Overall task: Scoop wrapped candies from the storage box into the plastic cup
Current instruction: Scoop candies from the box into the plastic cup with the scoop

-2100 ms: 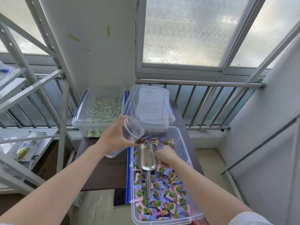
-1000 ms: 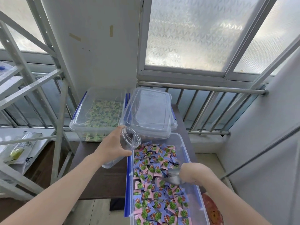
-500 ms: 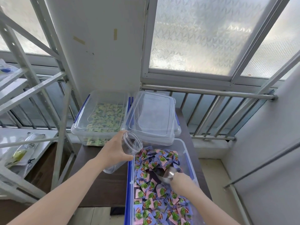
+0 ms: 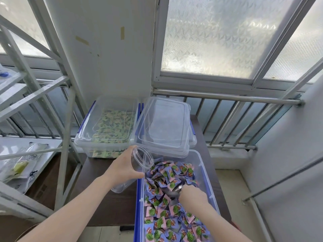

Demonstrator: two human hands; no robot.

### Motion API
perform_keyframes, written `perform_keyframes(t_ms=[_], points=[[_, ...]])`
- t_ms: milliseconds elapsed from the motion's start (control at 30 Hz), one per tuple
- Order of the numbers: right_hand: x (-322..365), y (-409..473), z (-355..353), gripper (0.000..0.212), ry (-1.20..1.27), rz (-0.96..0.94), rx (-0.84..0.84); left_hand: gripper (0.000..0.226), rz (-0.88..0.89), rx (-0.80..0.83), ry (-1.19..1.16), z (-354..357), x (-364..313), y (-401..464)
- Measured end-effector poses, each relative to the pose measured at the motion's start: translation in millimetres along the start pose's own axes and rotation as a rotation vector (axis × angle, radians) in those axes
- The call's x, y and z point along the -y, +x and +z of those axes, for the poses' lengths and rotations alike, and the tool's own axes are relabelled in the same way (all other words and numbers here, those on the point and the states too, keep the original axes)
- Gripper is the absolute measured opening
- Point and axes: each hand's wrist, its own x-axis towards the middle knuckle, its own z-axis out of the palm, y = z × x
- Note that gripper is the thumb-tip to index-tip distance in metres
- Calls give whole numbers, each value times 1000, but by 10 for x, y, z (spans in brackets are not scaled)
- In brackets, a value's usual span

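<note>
A clear storage box (image 4: 206, 170) with a blue left rim holds many pink and purple wrapped candies (image 4: 167, 173). My left hand (image 4: 122, 167) grips a clear plastic cup (image 4: 140, 160), tilted with its mouth toward the box, at the box's far left corner. My right hand (image 4: 192, 196) holds a metal scoop (image 4: 172, 190) whose bowl is dug into the candies and carries a few on top. The scoop's handle is hidden under my hand.
Behind stand a second clear box of green candies (image 4: 110, 126) and a clear closed box (image 4: 164, 126) overlapping the candy box's far edge. All rest on a dark table (image 4: 108, 205). A metal shelf frame (image 4: 66, 137) rises at left; a railing (image 4: 227, 98) runs behind.
My right hand pushed the scoop from the box's near part toward the far end, digging it into the candies. The cup stayed at the box's left corner.
</note>
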Motion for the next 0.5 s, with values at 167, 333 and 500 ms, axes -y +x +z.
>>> perform_keyframes(t_ms=[167, 333, 500], points=[[21, 79, 185, 23, -81, 11, -18, 101, -13, -11, -14, -48, 60, -7], [-86, 149, 208, 26, -104, -42, -67, 99, -17, 3, -13, -19, 93, -28], [-230, 32, 211, 17, 90, -97, -128, 102, -5, 20, -3, -5, 101, -8]])
